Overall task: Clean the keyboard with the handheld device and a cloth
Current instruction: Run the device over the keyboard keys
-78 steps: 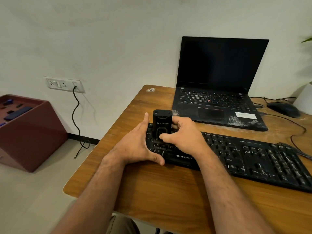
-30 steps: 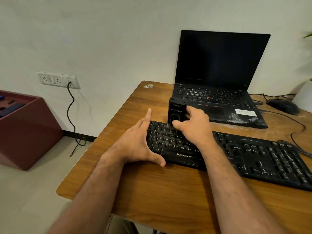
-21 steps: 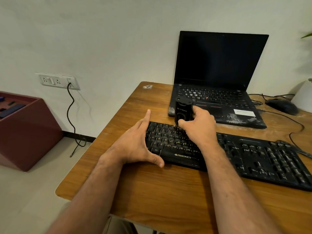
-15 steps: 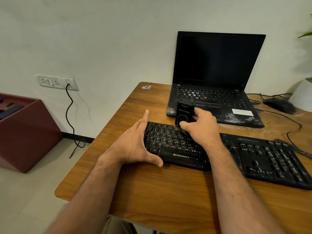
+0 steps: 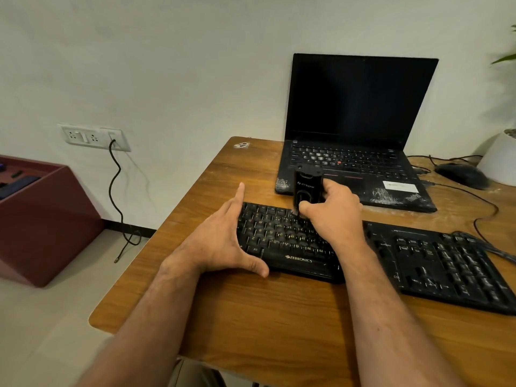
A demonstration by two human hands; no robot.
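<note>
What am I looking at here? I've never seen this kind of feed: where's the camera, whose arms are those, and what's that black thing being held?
There is no machine: a person works with bare hands, and the one picture comes from a camera worn on their head, looking forward and down. The right hand grips a black handheld device, upright, its lower end at the top rows of a black Zebronics keyboard. The left hand rests against the keyboard's left end with fingers straight. All this lies on a wooden table, with an open laptop, screen dark, behind, and a black mouse at far right. No cloth is in view.
</note>
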